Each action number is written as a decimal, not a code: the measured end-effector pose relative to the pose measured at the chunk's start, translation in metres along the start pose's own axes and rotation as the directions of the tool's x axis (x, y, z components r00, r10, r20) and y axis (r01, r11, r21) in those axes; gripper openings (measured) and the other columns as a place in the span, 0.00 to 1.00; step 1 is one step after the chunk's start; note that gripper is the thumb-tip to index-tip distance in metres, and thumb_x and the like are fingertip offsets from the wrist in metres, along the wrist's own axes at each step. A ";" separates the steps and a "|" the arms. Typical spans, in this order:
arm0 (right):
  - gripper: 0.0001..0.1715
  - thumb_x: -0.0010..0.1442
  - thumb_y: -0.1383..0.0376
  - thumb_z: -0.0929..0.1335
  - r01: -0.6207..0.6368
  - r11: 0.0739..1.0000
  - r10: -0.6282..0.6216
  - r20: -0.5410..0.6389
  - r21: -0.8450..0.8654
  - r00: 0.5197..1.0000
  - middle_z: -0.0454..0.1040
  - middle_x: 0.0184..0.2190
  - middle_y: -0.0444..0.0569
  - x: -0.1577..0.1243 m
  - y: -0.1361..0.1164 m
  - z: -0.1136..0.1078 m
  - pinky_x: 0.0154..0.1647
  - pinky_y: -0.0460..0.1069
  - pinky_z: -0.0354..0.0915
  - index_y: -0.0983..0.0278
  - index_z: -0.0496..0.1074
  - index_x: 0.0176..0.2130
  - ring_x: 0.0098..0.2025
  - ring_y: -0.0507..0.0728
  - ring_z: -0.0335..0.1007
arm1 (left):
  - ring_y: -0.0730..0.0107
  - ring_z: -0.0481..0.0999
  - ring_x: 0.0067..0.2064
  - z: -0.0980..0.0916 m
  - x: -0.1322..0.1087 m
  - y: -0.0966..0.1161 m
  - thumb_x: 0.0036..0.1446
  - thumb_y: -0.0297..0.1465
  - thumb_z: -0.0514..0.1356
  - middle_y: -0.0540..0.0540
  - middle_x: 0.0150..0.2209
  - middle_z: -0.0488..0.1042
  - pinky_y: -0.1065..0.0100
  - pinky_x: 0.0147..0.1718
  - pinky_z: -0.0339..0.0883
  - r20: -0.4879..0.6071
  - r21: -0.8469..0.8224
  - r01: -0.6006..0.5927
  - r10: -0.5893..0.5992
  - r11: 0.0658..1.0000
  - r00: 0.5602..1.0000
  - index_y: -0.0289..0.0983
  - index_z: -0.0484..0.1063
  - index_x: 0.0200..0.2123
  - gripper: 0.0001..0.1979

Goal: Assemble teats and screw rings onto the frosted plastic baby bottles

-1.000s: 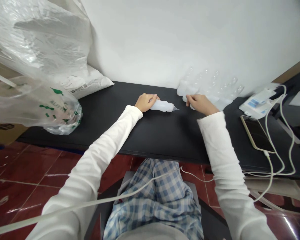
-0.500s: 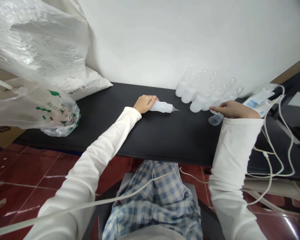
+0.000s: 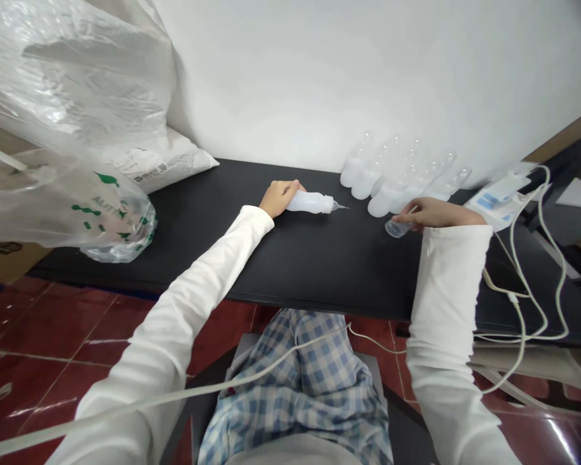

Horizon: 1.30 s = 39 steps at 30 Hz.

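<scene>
My left hand (image 3: 279,197) is closed around the base of a white squeeze bottle (image 3: 310,202). The bottle lies on its side just over or on the black table, its thin pointed nozzle (image 3: 337,206) turned to the right. In my right hand (image 3: 423,213) is a clear plastic cap (image 3: 397,227), pinched between the fingers, its open end facing left toward the nozzle. A gap separates cap and nozzle. Behind my right hand stand several white bottles with clear domed caps (image 3: 382,200), close together.
A clear plastic bag with green print (image 3: 111,213) hangs over the table's left end, beside a white sack (image 3: 174,158). At the right lie a white and blue package (image 3: 496,200) and looped white cables (image 3: 545,258). The black table (image 3: 319,265) backs onto a white wall.
My right hand has picked up the clear cap and moved it left, toward the bottle. My left hand and the bottle have barely shifted.
</scene>
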State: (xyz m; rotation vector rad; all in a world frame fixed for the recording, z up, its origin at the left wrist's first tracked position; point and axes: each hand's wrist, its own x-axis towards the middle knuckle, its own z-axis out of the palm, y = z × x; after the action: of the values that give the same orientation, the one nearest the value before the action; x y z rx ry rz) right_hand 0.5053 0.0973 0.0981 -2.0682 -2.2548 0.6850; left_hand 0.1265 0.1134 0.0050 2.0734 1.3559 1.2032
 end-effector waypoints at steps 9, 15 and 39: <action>0.33 0.49 0.41 0.78 0.369 0.810 -0.386 -0.061 0.456 0.921 0.77 0.37 0.51 -0.027 -0.057 0.001 0.32 0.52 0.72 0.61 0.76 0.43 0.30 0.53 0.72 | 0.62 0.82 0.39 -0.001 0.002 -0.002 0.69 0.52 0.46 0.44 0.36 0.84 0.64 0.42 0.72 -0.084 -0.113 0.012 -0.021 0.994 0.996 0.36 0.82 0.31 0.33; 0.34 0.49 0.45 0.80 0.550 0.721 -0.408 -0.383 0.422 0.829 0.75 0.48 0.49 0.000 -0.057 0.020 0.36 0.52 0.73 0.58 0.73 0.48 0.33 0.51 0.69 | 0.64 0.80 0.34 0.000 0.004 -0.007 0.68 0.55 0.47 0.44 0.32 0.83 0.63 0.37 0.71 -0.113 -0.128 0.013 -0.028 0.992 0.993 0.36 0.82 0.30 0.35; 0.24 0.48 0.57 0.78 0.673 0.532 -0.533 -0.414 0.514 0.738 0.69 0.49 0.48 0.037 -0.087 0.073 0.58 0.61 0.73 0.58 0.69 0.42 0.51 0.60 0.72 | 0.70 0.74 0.25 0.002 0.005 -0.006 0.64 0.59 0.49 0.43 0.25 0.78 0.69 0.23 0.65 -0.169 -0.262 0.069 -0.117 0.963 0.979 0.35 0.80 0.26 0.36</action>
State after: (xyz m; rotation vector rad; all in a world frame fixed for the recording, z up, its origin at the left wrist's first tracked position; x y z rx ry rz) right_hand 0.3963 0.1074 0.0495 -0.8840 -1.9956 0.9290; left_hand 0.1253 0.1210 0.0018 1.7382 1.2839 1.4723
